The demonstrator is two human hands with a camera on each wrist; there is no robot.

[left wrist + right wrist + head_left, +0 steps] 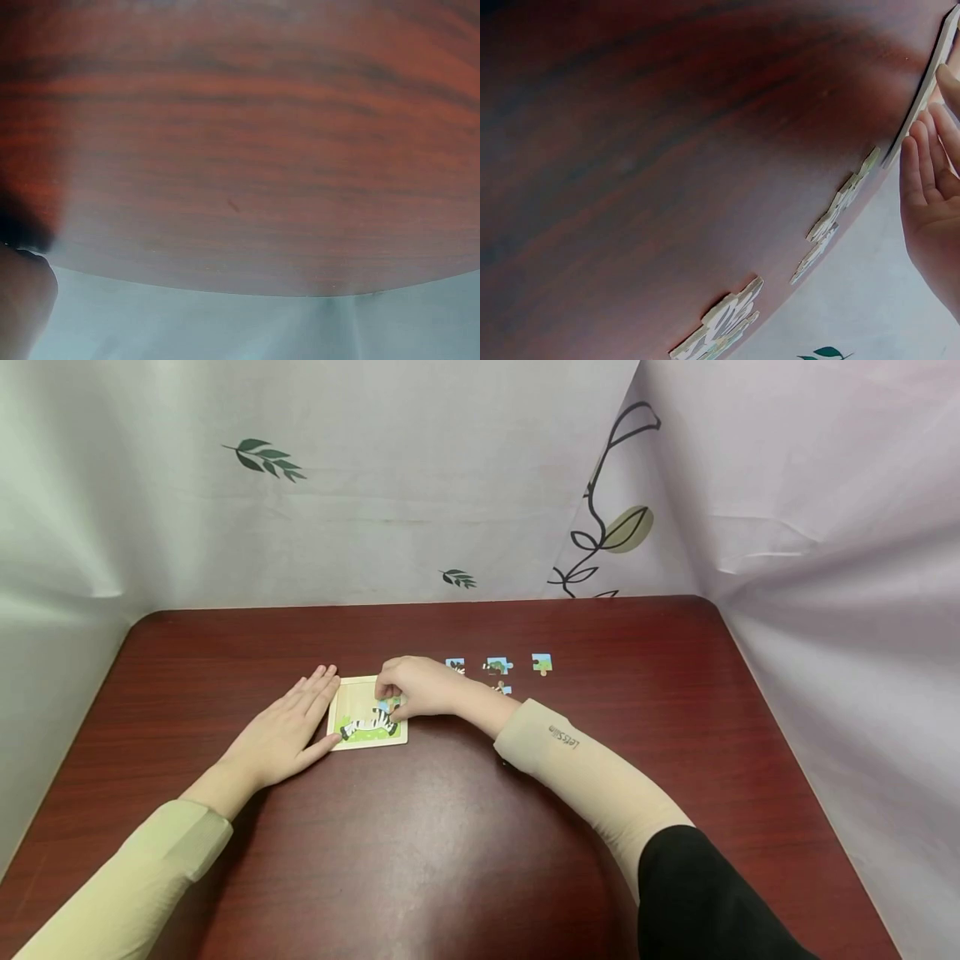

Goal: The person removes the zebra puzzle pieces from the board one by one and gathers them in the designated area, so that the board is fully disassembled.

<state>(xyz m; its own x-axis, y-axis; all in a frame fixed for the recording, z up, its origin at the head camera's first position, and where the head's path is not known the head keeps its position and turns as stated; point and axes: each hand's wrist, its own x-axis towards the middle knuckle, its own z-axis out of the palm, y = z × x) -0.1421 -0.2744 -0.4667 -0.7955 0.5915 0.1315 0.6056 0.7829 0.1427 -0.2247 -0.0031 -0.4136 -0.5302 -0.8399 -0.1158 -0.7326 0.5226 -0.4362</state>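
A small wooden puzzle tray (406,735) lies on the table, its lower part filled with zebra-and-grass pieces (367,724). My left hand (288,727) rests flat along the tray's left side, fingers straight and thumb at the lower left corner. Over the tray's right half, my right hand (420,685) pinches a blue puzzle piece (387,703) just above the zebra's striped back; the fingers partly cover it. The right wrist view shows that hand (937,180) at the tray's edge (922,94), with the piece hidden.
Loose puzzle pieces lie right of the tray: a dark-and-white one (455,666), a tree one (497,666) and a blue-green one (542,663). Another piece (506,689) shows partly behind my right forearm. The brown table (390,843) meets a white curtain (360,527) at its back edge.
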